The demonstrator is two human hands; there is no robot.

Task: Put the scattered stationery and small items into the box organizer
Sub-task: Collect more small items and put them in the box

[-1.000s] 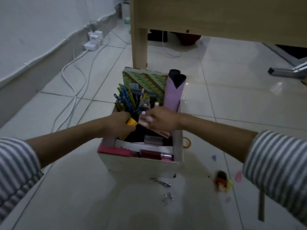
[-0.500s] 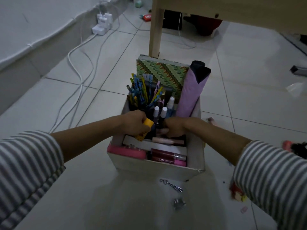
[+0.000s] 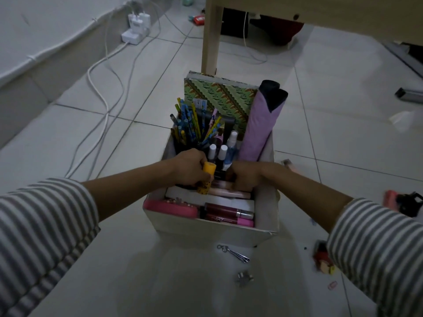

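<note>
- White cardboard box organizer (image 3: 206,227) looks mostly filled.
- My left hand (image 3: 190,168) grips a yellow spotted tube (image 3: 207,177); right hand (image 3: 247,176) hold, I cannot tell.
- Silver hair clips (image 3: 235,254) lie outside.

One view is supplied. The wide-angle camera sits on the person's head and faces forward and steeply down at the tiled floor (image 3: 114,259). The box organizer (image 3: 212,227) occupies frame centre at close range. The left hand (image 3: 190,168) and right hand (image 3: 246,175) meet over it. Striped sleeves (image 3: 39,236) fill both lower corners. The top edge takes in a table leg (image 3: 211,35) and, upper left, a power strip (image 3: 135,30) by the wall.
</note>
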